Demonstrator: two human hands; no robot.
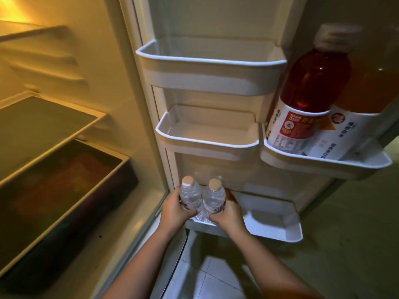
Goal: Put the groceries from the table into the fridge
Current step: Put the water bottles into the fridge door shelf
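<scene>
Gripping water bottles (201, 198), labels unreadable.

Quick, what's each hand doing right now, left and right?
Left hand: grips the left water bottle.
Right hand: grips the right water bottle.

A home kitchen: a household fridge (121, 130) stands open, warm light over its glass shelves (49, 117) and drawer (71, 180), white door bins (207, 139) holding large tea bottles (311, 91) and small water bottles (190, 195), above a pale tiled floor (207, 281).
</scene>
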